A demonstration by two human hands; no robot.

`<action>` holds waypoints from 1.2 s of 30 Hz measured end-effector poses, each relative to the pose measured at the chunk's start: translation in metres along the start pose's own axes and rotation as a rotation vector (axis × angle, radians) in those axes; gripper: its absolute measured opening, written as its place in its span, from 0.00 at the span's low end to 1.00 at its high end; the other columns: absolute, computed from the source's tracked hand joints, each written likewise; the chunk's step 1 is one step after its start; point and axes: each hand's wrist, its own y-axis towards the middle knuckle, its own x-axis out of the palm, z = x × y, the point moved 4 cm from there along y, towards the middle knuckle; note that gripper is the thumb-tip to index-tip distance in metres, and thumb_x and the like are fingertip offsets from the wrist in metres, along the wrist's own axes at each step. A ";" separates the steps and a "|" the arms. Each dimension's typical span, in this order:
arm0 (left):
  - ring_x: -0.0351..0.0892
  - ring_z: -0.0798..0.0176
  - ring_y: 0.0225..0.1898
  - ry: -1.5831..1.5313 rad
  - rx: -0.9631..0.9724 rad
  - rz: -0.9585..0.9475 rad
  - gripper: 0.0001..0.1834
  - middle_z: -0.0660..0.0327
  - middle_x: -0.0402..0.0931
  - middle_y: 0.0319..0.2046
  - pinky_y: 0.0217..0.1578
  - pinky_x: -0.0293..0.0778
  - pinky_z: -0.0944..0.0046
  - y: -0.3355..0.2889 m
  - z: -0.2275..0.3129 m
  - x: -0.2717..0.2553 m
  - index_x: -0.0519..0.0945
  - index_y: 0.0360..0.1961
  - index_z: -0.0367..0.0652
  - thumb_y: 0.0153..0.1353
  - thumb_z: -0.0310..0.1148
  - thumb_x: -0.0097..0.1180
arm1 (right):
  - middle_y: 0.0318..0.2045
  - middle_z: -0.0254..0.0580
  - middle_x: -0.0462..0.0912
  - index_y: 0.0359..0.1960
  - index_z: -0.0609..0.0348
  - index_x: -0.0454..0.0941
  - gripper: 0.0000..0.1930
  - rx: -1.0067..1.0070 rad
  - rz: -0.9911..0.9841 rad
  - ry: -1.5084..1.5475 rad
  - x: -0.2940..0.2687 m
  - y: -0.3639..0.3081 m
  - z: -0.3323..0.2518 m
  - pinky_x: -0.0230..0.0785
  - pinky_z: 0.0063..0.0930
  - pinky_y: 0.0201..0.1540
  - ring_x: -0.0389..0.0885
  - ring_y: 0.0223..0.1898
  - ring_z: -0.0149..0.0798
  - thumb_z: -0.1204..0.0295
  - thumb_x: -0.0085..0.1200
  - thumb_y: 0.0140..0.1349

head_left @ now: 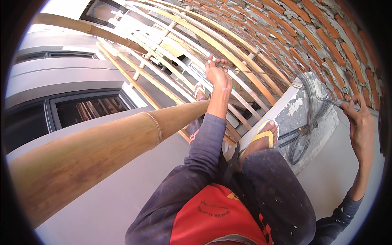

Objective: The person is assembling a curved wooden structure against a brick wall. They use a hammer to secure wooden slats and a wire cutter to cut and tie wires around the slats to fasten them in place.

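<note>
A loose bundle of thin dark wire [311,118] hangs and loops over a grey-white concrete ledge [271,108]. My right hand [356,113], far out at the right, pinches wire between thumb and fingers beside the bundle. My left hand [218,74] is raised at upper centre with its fingers curled. Thin strands run from it across to the bundle, and it appears to grip their ends. My left forearm passes the end of the thick bamboo pole [134,130]. Dark-handled pliers [290,136] with a touch of yellow lie on the ledge, partly under the wire.
A foot in a yellow-strapped sandal [264,136] rests on the ledge. Long wooden and bamboo poles [179,45] form a lattice ahead, with a drop showing between them. A rough brick wall [302,30] rises at the right. Dark-framed windows [87,108] line the left wall.
</note>
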 end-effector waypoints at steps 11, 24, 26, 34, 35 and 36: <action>0.70 0.65 0.33 -0.046 -0.169 0.122 0.15 0.59 0.64 0.34 0.36 0.76 0.65 -0.021 -0.011 -0.008 0.62 0.50 0.37 0.70 0.35 0.30 | 0.32 0.39 0.69 0.30 0.59 0.79 0.08 -0.127 -0.141 -0.101 0.012 -0.003 -0.041 0.63 0.35 0.23 0.74 0.19 0.41 0.83 0.52 0.49; 0.46 0.76 0.12 0.097 -0.028 -0.026 0.14 0.71 0.50 0.16 0.10 0.45 0.74 0.011 0.036 0.037 0.68 0.48 0.38 0.67 0.34 0.38 | 0.33 0.45 0.69 0.36 0.64 0.76 0.07 0.057 -0.084 0.301 -0.009 -0.004 -0.006 0.64 0.32 0.37 0.72 0.35 0.42 0.82 0.48 0.56; 0.45 0.76 0.12 0.129 -0.003 -0.046 0.14 0.71 0.48 0.16 0.10 0.44 0.74 0.010 0.044 0.046 0.67 0.49 0.39 0.67 0.32 0.35 | 0.33 0.46 0.70 0.36 0.64 0.76 0.07 0.052 -0.140 0.341 -0.009 -0.002 -0.006 0.64 0.33 0.38 0.72 0.34 0.43 0.81 0.48 0.57; 0.41 0.75 0.10 -0.390 -0.288 0.078 0.16 0.72 0.44 0.11 0.10 0.43 0.75 0.074 0.064 0.062 0.63 0.49 0.39 0.64 0.25 0.25 | 0.29 0.49 0.74 0.40 0.66 0.75 0.09 0.136 -0.359 0.434 0.022 0.007 -0.017 0.63 0.34 0.40 0.73 0.34 0.45 0.75 0.46 0.61; 0.41 0.75 0.09 -0.460 -0.334 0.092 0.15 0.72 0.44 0.10 0.10 0.44 0.76 0.076 0.062 0.063 0.64 0.48 0.39 0.64 0.26 0.26 | 0.29 0.49 0.74 0.40 0.66 0.75 0.10 0.142 -0.287 0.455 0.024 0.011 -0.010 0.63 0.33 0.40 0.73 0.34 0.45 0.74 0.46 0.61; 0.41 0.75 0.09 -0.436 -0.325 0.116 0.14 0.72 0.44 0.10 0.10 0.44 0.75 0.077 0.060 0.062 0.64 0.46 0.40 0.63 0.27 0.27 | 0.29 0.49 0.74 0.40 0.67 0.75 0.10 0.154 -0.216 0.477 0.030 0.014 0.002 0.64 0.33 0.40 0.74 0.34 0.44 0.73 0.46 0.62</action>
